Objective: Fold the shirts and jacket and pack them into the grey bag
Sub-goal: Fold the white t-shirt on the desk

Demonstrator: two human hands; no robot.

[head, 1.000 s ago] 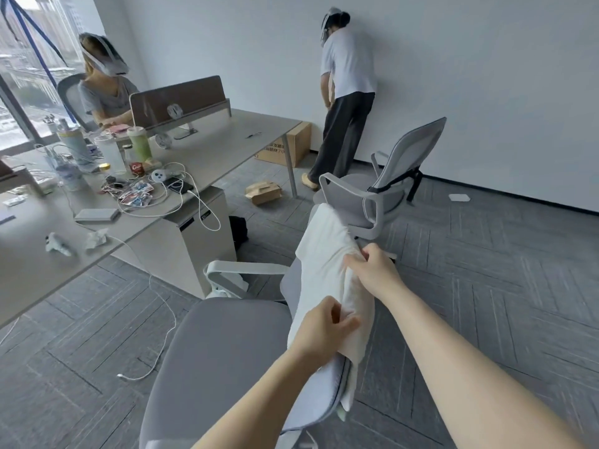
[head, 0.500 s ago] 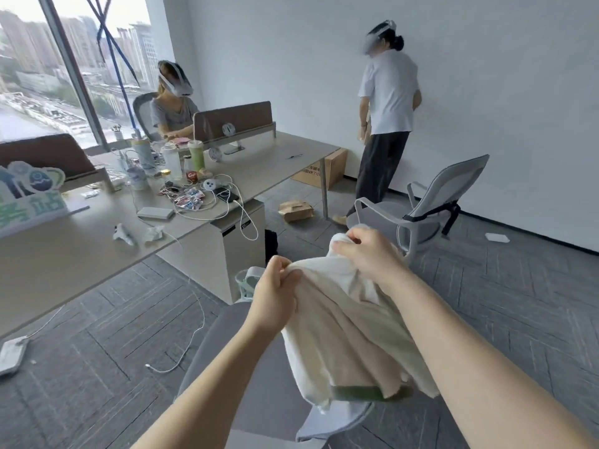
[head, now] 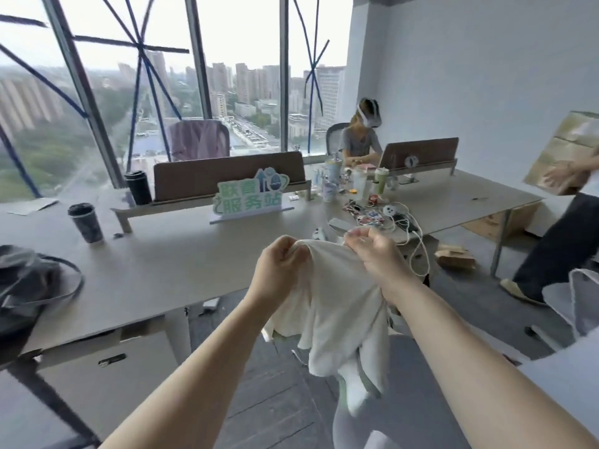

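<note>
Both hands are now pinching the shirt [head: 337, 293] at its top edge, left hand [head: 278, 270] and right hand [head: 376, 254], carrying it off the chair toward the desk [head: 181, 264], bag [head: 29, 286] waiting far left, so folding isn't started.

A cream-white shirt [head: 337, 306] with pale green trim hangs bunched in mid-air in front of the tabletop [head: 181, 264], its top edge pinched in the grip of the left hand [head: 278, 270] and right hand [head: 372, 251]. A dark grey bag [head: 26, 286] slumps at the tabletop's left end, straps loose.
</note>
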